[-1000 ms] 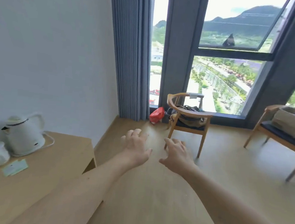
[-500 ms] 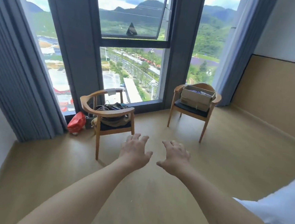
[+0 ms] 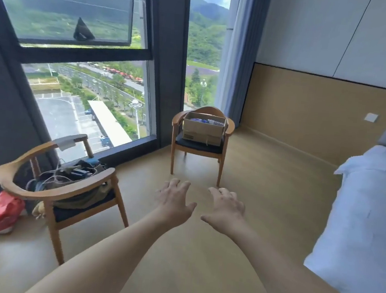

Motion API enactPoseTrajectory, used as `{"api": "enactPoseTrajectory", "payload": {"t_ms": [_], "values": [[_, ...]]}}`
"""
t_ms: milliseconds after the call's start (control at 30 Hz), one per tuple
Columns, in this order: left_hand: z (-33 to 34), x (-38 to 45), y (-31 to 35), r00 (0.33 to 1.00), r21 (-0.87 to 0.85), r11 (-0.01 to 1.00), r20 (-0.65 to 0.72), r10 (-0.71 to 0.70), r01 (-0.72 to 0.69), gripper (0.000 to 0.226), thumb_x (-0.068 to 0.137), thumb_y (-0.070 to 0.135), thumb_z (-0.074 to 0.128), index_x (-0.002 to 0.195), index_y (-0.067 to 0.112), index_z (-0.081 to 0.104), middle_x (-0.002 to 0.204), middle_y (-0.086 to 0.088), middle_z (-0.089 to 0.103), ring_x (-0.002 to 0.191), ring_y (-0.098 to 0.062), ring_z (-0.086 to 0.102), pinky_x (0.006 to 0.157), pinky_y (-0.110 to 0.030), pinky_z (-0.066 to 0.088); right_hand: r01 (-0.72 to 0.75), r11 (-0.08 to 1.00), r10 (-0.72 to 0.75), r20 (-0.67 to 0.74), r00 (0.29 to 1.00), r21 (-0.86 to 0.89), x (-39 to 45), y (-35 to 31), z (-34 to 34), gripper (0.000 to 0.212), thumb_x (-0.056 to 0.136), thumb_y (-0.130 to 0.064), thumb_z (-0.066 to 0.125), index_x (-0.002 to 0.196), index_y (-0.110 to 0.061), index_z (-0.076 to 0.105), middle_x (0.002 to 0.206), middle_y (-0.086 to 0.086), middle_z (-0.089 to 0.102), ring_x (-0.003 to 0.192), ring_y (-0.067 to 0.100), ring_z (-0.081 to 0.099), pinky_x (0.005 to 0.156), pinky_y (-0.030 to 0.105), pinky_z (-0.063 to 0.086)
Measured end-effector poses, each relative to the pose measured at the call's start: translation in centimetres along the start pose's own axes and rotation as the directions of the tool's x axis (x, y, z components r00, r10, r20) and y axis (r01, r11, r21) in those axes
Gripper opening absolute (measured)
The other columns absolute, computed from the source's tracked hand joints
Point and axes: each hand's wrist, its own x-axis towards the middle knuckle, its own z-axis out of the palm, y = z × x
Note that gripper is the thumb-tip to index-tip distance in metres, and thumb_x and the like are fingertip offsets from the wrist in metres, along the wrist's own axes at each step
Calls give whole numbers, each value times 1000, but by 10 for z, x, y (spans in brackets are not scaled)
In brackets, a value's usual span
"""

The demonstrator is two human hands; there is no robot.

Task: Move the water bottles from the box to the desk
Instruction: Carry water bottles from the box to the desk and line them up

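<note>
An open cardboard box [image 3: 202, 132] sits on the seat of a wooden chair [image 3: 177, 131] by the window, ahead of me. Blue-labelled water bottles [image 3: 204, 121] show just above the box's rim. My left hand [image 3: 174, 202] and my right hand [image 3: 225, 210] are stretched out side by side over the floor, palms down, fingers spread, holding nothing. Both hands are well short of the chair and the box. The desk is out of view.
A second wooden chair [image 3: 50, 194] piled with bags and cables stands at the left near the window. A red bag [image 3: 3, 211] lies on the floor beside it. A bed with white bedding [image 3: 368, 208] fills the right side. Wooden floor lies between the chairs and the bed.
My view has swung right, away from the desk and kettle, and closer to the chair with the box. The bed has come into view. Both hands stay outstretched and empty.
</note>
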Motion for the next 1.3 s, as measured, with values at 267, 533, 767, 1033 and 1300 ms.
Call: {"api": "enactPoseTrajectory", "payload": {"t_ms": [267,533,767,1033,1300], "values": [[32,133,-15,999,16,999,19,44,-44,69,89,58,62,150,34,40,157,-3,42,145,-28,34,112,-48,38,-15,999,15,-3,1000,43,134,9,13,83,86,-54,71,155,-31,32,155,3,40,142,29,35,107,44,36],[52,317,-19,999,33,999,38,-26,25,67,90,57,62,148,31,44,153,-3,44,141,-28,37,114,-48,40,23,996,-24,6,1000,90,337,40,2,79,82,-58,70,150,-33,37,148,1,46,136,28,40,102,45,40],[48,468,0,998,-6,998,13,-57,57,67,92,52,62,152,27,43,154,-1,44,143,-26,36,114,-46,39,37,994,-39,22,999,107,488,65,-26,83,81,-58,71,153,-37,34,152,-1,44,138,27,40,104,44,41],[81,614,-3,996,-10,1000,90,-5,6,65,95,51,60,153,28,41,155,-2,42,144,-27,34,113,-46,40,-34,996,27,88,996,84,625,85,-19,81,83,-56,71,152,-34,35,150,2,44,138,28,39,106,43,38],[95,793,-47,987,-41,996,136,81,-76,59,93,45,59,147,26,44,146,-2,47,136,-28,38,108,-47,42,-118,990,112,84,990,78,791,66,-17,75,84,-56,71,148,-31,39,143,2,48,132,28,43,102,44,41]]}}
